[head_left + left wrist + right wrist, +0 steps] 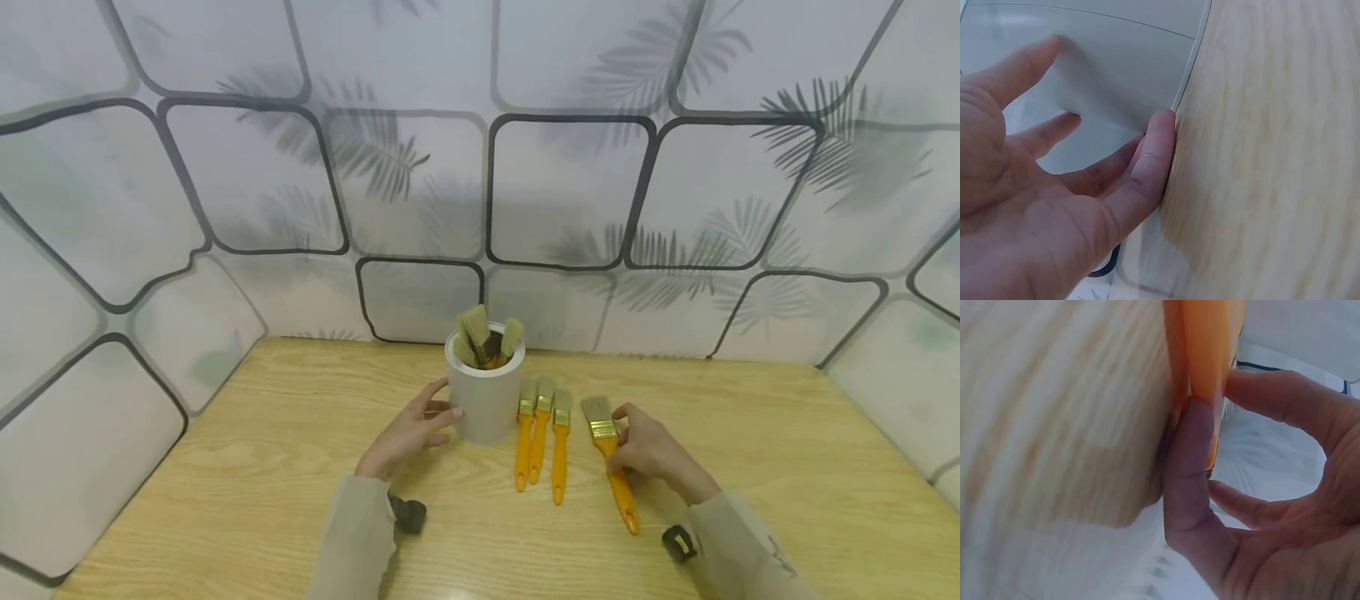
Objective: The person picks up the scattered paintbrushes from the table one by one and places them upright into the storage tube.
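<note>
My left hand [408,432] rests against the left side of a white can [483,408], thumb tip on its wall and fingers spread. Several paintbrushes stand in the can with their pale bristles [476,323] up; their lower parts are hidden inside. With thumb and fingers, my right hand [651,450] pinches the orange handle of a wide paintbrush [624,496], just below its gold ferrule. That brush points bristles away from me, close over the table. In the right wrist view, the orange handle [1204,344] runs between the thumb and a fingertip.
Three narrower paintbrushes lie between the can and the wide brush: one by the can [522,450], a middle one [538,446] and a right one [560,458]. The wooden table [247,483] meets a patterned backdrop [420,187] at its back edge.
</note>
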Available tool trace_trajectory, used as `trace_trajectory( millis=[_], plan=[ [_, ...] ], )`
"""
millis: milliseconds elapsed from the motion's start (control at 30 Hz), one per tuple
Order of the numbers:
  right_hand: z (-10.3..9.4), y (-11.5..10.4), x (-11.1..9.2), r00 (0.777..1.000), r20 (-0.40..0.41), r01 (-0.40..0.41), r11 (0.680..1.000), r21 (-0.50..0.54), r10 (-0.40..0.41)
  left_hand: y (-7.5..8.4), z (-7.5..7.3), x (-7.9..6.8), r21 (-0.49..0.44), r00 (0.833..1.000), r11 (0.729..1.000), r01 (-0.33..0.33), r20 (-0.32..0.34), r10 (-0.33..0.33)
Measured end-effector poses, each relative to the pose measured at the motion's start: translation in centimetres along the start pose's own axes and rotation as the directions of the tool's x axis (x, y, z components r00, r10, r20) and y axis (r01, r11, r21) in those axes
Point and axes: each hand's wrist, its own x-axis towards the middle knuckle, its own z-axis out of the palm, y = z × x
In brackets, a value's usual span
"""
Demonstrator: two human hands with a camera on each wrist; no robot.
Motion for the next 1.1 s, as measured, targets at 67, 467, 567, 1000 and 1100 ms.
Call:
trace_trajectory(
  millis=[67, 467, 567, 1000, 1100],
  plan=[
    [0.0, 0.0, 0.0, 1.0, 0.003, 0.002, 1.0, 0.017, -0.003, 0.1, 0.0, 0.0, 0.001, 1.0, 1.0, 0.002, -0.003, -0.002],
    [0.1, 0.2, 0.1, 0.995, -0.008, 0.103, 0.994, 0.028, -0.103, 0.1, -0.1, -0.3, 0.008, 0.999, 1.0, -0.021, 0.029, 0.021],
    [-0.1, 0.4, 0.3, 0.994, -0.022, 0.111, 0.992, 0.053, -0.11, 0.1, -0.1, -0.3, 0.002, 1.0, 1.0, -0.018, 0.025, 0.018],
    [-1.4, 0.8, 0.6, 0.995, -0.102, 0.041, 0.914, 0.404, 0.001, -0.1, 0.0, 0.1, 0.002, 1.0, 1.0, -0.009, -0.007, 0.009],
    [-1.7, 0.6, 0.7, 0.992, -0.127, 0.036, 0.892, 0.451, 0.025, -0.2, 0.1, 0.1, 0.005, 1.0, 1.0, -0.006, -0.012, 0.006]
  ],
)
